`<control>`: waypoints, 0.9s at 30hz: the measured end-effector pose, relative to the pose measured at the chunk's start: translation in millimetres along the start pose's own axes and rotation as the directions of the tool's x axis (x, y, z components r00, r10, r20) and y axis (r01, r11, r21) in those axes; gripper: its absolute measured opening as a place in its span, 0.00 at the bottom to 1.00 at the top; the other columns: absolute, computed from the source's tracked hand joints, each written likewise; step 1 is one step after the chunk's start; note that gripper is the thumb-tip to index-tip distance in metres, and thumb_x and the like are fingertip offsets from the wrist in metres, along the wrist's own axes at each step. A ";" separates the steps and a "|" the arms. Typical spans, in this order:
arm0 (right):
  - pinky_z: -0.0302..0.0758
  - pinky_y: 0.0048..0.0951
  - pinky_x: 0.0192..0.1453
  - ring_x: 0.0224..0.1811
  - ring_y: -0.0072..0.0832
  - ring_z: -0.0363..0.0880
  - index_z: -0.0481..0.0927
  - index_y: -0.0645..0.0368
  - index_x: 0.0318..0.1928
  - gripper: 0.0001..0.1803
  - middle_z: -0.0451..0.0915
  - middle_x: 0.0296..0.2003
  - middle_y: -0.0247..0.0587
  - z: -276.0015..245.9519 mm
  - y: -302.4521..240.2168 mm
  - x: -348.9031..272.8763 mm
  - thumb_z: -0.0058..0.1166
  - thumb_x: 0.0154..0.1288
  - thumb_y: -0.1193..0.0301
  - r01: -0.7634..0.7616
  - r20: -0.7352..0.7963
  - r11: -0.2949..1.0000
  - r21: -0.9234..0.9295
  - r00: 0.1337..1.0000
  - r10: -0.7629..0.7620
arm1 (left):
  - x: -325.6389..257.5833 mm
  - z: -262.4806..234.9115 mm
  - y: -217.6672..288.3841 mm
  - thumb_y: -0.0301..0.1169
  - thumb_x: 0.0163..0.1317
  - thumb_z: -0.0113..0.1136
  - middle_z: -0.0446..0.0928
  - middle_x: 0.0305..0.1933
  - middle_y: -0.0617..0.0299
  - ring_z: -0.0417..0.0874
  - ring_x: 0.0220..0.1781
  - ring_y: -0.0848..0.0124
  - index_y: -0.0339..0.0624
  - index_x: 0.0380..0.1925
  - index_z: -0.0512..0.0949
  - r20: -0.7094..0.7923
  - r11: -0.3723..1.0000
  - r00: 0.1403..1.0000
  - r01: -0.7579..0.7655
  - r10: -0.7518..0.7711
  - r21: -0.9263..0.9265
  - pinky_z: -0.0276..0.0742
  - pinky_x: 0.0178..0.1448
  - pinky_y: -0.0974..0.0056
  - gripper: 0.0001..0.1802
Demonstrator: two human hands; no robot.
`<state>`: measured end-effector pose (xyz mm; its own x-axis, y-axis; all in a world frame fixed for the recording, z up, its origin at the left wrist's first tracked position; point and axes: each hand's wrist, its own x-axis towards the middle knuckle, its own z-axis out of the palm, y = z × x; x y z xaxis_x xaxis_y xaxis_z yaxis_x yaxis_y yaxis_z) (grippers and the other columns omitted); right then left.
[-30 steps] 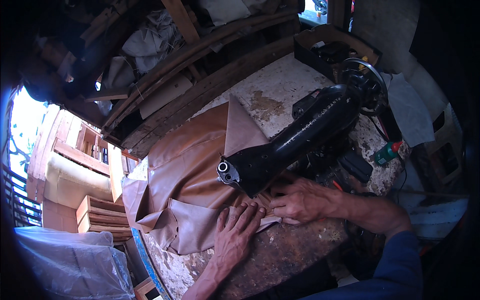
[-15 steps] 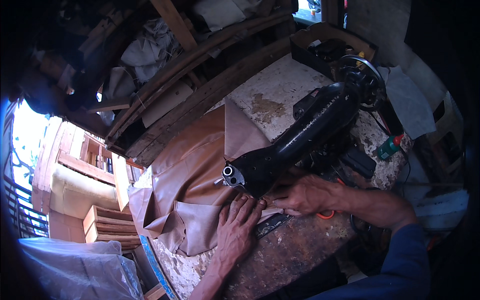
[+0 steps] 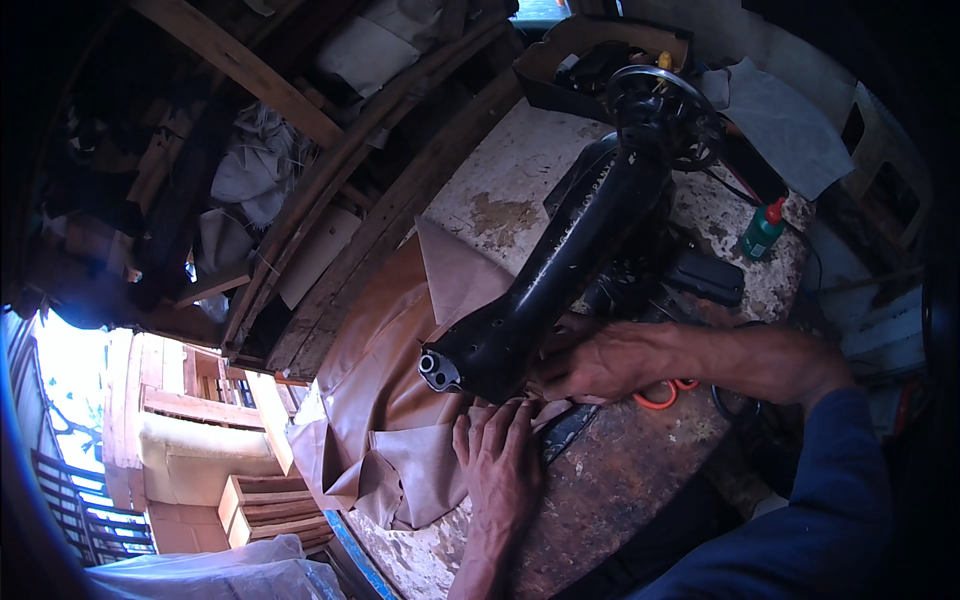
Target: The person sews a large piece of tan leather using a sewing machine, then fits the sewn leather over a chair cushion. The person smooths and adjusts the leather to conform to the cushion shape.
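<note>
A black sewing machine (image 3: 555,265) stands on a worn table (image 3: 640,475), its head end towards me. Under and left of it spreads a brown leather-like sheet (image 3: 375,345), folded and wrinkled, with a paler underside turned up in places. My left hand (image 3: 495,475) rests its outstretched fingers on the near edge of the sheet, just in front of the machine head. Close to the needle area, my right hand (image 3: 595,365) has its fingers closed on the bunched sheet edge. The machine head hides the needle and some right fingertips.
Orange-handled scissors (image 3: 655,396) lie beside my right forearm. A green bottle with a red cap (image 3: 763,232) stands farther right. At the back is an open box (image 3: 545,85) of odds and ends. Wooden framing (image 3: 400,200) borders the table's far left, and plastic sheeting (image 3: 225,572) lies low left.
The whole view has shifted and turned, so the machine appears farther left and more upright. Both hands stay at the sheet by the machine head; the left fingers look a little more bent.
</note>
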<state>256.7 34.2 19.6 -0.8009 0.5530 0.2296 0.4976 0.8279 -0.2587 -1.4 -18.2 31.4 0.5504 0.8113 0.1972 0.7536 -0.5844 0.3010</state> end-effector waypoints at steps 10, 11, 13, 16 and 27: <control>0.73 0.54 0.68 0.55 0.49 0.86 0.85 0.53 0.56 0.17 0.84 0.58 0.45 13.3 -0.1 11.2 0.65 0.71 0.63 0.002 -0.320 0.942 0.334 0.941 0.112 | 13.8 5.1 -0.6 0.23 0.60 0.72 0.83 0.44 0.55 0.82 0.50 0.54 0.42 0.47 0.89 -0.345 0.978 0.931 0.048 -0.118 -0.205 0.75 0.64 0.48 0.14; 0.74 0.53 0.67 0.51 0.51 0.87 0.86 0.53 0.55 0.16 0.85 0.55 0.46 14.5 -1.6 12.0 0.65 0.72 0.61 -0.012 -0.332 0.929 0.370 0.932 0.144 | 14.8 4.9 -0.9 0.24 0.62 0.72 0.82 0.43 0.54 0.82 0.48 0.53 0.41 0.44 0.88 -0.351 0.967 0.924 0.063 -0.150 -0.247 0.77 0.58 0.51 0.10; 0.76 0.53 0.64 0.47 0.52 0.88 0.86 0.54 0.52 0.16 0.86 0.49 0.48 16.5 -4.5 13.1 0.64 0.73 0.57 -0.062 -0.319 0.896 0.439 0.922 0.220 | 17.0 5.3 -0.3 0.24 0.63 0.72 0.82 0.42 0.53 0.82 0.47 0.53 0.40 0.43 0.88 -0.362 0.955 0.915 0.071 -0.177 -0.288 0.77 0.57 0.52 0.09; 0.79 0.53 0.56 0.46 0.50 0.89 0.87 0.55 0.46 0.17 0.87 0.41 0.49 18.3 -5.6 15.0 0.63 0.75 0.54 -0.136 -0.268 0.867 0.480 0.918 0.292 | 20.1 5.9 0.6 0.25 0.65 0.72 0.83 0.42 0.53 0.83 0.48 0.53 0.39 0.41 0.87 -0.363 0.946 0.912 0.071 -0.189 -0.315 0.77 0.56 0.52 0.06; 0.83 0.47 0.41 0.30 0.48 0.88 0.87 0.56 0.29 0.18 0.84 0.25 0.48 30.3 -12.9 -0.1 0.66 0.71 0.55 -0.045 -0.204 0.925 0.378 0.970 0.131 | 2.6 3.3 1.9 0.27 0.59 0.72 0.84 0.59 0.56 0.81 0.67 0.55 0.44 0.52 0.85 -0.105 0.987 0.994 -0.034 0.018 -0.158 0.65 0.78 0.45 0.19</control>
<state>240.3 20.6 -5.6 -0.6438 0.6637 0.3807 0.3698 0.7055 -0.6045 2.7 -17.2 29.4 0.5231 0.7980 0.2994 0.6680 -0.6020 0.4375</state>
